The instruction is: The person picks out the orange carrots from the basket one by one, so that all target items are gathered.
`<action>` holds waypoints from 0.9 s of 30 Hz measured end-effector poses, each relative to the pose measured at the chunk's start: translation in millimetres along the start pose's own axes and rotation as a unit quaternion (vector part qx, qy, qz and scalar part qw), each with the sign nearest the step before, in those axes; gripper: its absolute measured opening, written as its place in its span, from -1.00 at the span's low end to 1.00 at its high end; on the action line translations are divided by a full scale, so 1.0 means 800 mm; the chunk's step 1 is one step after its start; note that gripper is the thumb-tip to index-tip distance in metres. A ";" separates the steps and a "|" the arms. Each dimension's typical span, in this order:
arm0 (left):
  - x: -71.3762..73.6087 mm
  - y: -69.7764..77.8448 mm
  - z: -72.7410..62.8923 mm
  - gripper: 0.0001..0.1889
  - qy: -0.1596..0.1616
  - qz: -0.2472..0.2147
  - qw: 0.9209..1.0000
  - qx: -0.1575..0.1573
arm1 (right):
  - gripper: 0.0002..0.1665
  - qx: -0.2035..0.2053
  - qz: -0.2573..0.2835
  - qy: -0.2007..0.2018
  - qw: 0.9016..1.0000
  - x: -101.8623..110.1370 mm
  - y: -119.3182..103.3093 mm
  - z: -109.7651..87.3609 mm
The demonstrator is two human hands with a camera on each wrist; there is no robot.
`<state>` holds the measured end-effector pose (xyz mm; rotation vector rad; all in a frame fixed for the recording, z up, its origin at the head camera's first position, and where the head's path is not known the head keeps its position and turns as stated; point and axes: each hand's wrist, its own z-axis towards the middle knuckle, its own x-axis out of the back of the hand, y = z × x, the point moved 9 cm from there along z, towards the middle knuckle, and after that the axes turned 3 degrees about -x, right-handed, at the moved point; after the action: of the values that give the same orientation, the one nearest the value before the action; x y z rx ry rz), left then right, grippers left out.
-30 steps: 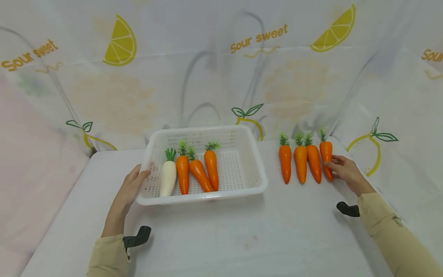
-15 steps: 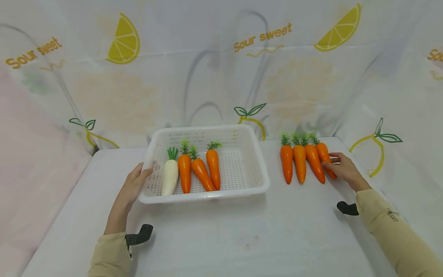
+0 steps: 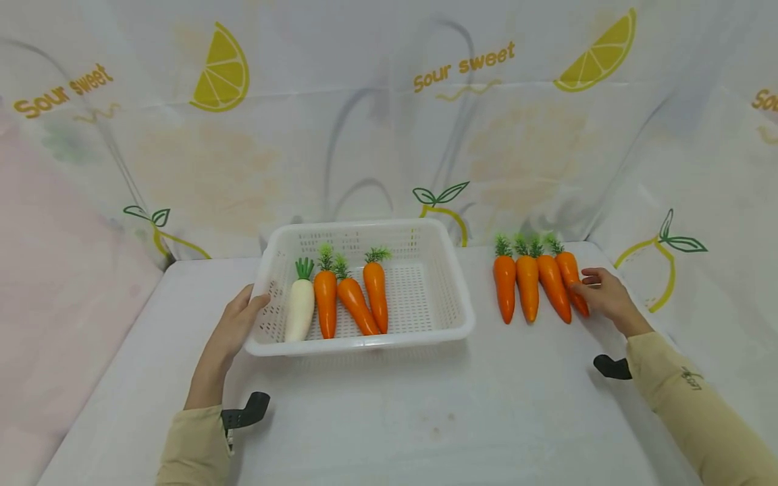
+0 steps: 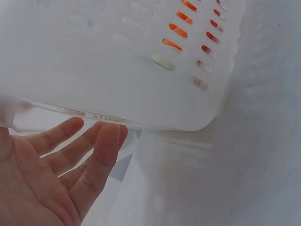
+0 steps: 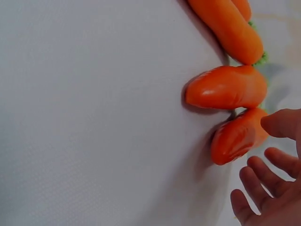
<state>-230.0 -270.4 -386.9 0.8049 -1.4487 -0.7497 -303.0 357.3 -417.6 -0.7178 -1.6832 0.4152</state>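
A white perforated plastic basket (image 3: 419,334) stands left of the table's middle. It holds a white radish (image 3: 300,307) and several carrots (image 3: 326,304). My left hand (image 3: 236,320) holds the basket's left rim, thumb over the edge and fingers against the outer wall; in the left wrist view these fingertips (image 4: 107,141) meet the plastic. On the right lies a row of carrots (image 3: 504,287) with green tops, pointing toward me. Beside the rightmost carrot (image 3: 569,270) is my right hand (image 3: 608,300); in the right wrist view its fingers are spread, thumb close to that carrot (image 5: 235,141).
White cloth covers the table (image 3: 389,418), which runs back to a hanging curtain (image 3: 365,135) printed with lemons. A second curtain side drops along the right edge. Between basket and carrot row lies a strip of bare cloth.
The rightmost carrot has tilted, its leafy top swinging left against the neighbouring carrot. My right hand shifted slightly with it, then its fingers loosened. My left hand stays on the basket.
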 end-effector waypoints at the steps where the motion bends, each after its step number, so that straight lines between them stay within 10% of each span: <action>1: 0.000 0.000 0.000 -0.42 0.001 0.000 1.000 0.000 | -0.18 0.000 0.001 0.005 1.000 0.002 -0.002 0.000; 14: 0.003 -0.002 -0.004 -0.41 0.002 -0.010 1.000 -0.005 | -0.32 0.112 0.064 0.049 0.990 -0.004 -0.085 -0.007; 27: 0.000 -0.003 0.001 -0.44 -0.010 -0.009 1.000 -0.001 | -0.20 0.177 0.071 -0.023 0.981 -0.028 -0.170 -0.036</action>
<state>-230.6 -271.7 -388.5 0.8121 -1.4603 -0.7742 -305.0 238.0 -343.1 -0.5689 -1.5492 0.8145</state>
